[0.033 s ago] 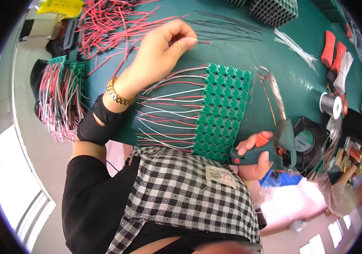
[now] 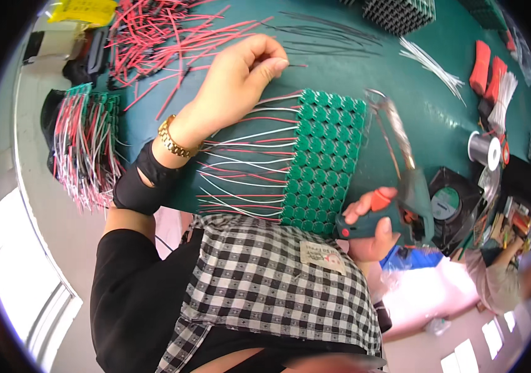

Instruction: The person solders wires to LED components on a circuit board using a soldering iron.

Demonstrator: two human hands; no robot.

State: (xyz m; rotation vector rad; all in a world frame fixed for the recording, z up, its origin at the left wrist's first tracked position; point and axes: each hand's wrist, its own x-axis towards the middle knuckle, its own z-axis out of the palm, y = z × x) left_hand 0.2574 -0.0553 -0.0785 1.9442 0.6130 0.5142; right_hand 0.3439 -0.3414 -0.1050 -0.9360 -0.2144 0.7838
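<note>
My left hand (image 2: 240,78) is closed in a pinch above the top edge of a green circuit board panel (image 2: 323,158). A thin red wire (image 2: 297,65) pokes out past its thumb and fingertips. From the panel's left side run several red and white wires (image 2: 250,158), some passing beneath my wrist. Near the panel's lower right corner, my right hand (image 2: 371,233) grips a dark green soldering gun (image 2: 411,193) with an orange-red trigger. The gun's long metal nozzle points up and away, beside the panel's upper right edge and apart from it.
A heap of red and black wires (image 2: 153,37) lies at the far left, black wires (image 2: 331,34) beyond my hand. Wired green boards (image 2: 88,143) hang at the left edge. To the right are white wires (image 2: 430,65), a solder spool (image 2: 484,150) and a seated person (image 2: 502,280).
The soldering gun's nozzle has swung slightly left, toward the panel. The left hand keeps its pinch, almost in the same place.
</note>
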